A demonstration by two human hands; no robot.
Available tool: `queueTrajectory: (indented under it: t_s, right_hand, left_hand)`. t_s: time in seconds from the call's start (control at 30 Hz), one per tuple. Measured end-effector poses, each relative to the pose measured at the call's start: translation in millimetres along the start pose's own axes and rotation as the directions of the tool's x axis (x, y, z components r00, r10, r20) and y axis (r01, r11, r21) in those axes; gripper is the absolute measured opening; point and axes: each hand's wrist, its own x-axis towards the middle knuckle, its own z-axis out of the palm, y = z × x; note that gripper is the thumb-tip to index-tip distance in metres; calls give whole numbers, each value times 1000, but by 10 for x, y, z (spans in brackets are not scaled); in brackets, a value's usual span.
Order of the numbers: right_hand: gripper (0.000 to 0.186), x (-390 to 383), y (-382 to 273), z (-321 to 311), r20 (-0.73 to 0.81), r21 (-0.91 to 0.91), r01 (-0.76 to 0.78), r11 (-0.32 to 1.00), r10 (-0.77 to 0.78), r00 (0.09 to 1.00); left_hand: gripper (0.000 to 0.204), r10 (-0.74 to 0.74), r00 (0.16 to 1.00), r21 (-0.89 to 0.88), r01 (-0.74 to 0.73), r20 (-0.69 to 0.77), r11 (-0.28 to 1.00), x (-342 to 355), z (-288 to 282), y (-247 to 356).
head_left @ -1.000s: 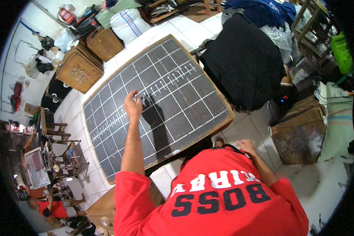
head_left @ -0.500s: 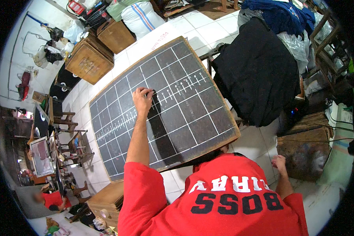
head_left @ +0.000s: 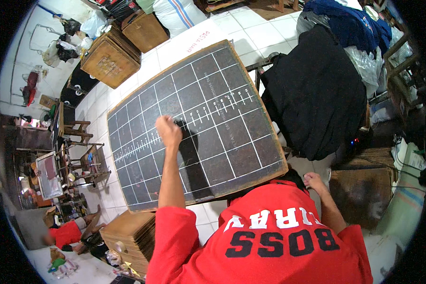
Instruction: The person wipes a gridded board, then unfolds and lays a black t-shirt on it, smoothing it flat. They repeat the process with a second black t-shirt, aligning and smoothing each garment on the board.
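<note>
Here the person's left hand (head_left: 168, 131) is curled into a loose fist and pressed against the middle of a large dark board (head_left: 194, 123) ruled with a white grid — whether anything is pinched inside the fist cannot be told. The board lies tilted over the white tiled floor (head_left: 128, 90), its wooden-edged near side just ahead of the person's red shirt (head_left: 270, 236). The right hand (head_left: 314, 181) sits off the board's lower right corner, fingers bent and half closed, beside a brown box-like surface (head_left: 359, 194); it grips nothing that can be seen. A black cloth (head_left: 317, 94) is draped over something just right of the board. Two wooden crates (head_left: 111, 59) stand beyond its far left corner, and a stack of brown cardboard sheets (head_left: 128, 234) rests below its near left corner — close to the left elbow.
</note>
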Motion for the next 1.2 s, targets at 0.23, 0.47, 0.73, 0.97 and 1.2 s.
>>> queueTrajectory:
  t_s: [0.23, 0.47, 0.73, 0.97, 1.2]
  right_hand:
    - [48, 307, 348, -674, 436, -324, -283, 903, 407, 803]
    - [48, 707, 77, -1224, 609, -619, 241, 748, 264, 748]
    - [34, 800, -475, -1579, 671, -204, 190, 960, -4, 742]
    - [30, 545, -591, -1571, 481, -135, 407, 903, -299, 824]
    - [33, 138, -590, -1511, 80, 615, 329, 717, -472, 878]
  left_hand:
    - [24, -748, 506, -453, 596, -429, 663, -1783, -1685, -685]
    - [20, -903, 428, 17, 904, -37, 427, -4850, -1886, 509]
    - [11, -762, -88, 127, 992, 641, -7, -5838, -1104, 2359]
    - [13, -753, 24, 9, 999, 657, 41, -5516, -804, 2301]
    - [22, -634, 35, 84, 984, 773, 157, -5524, -626, 2236]
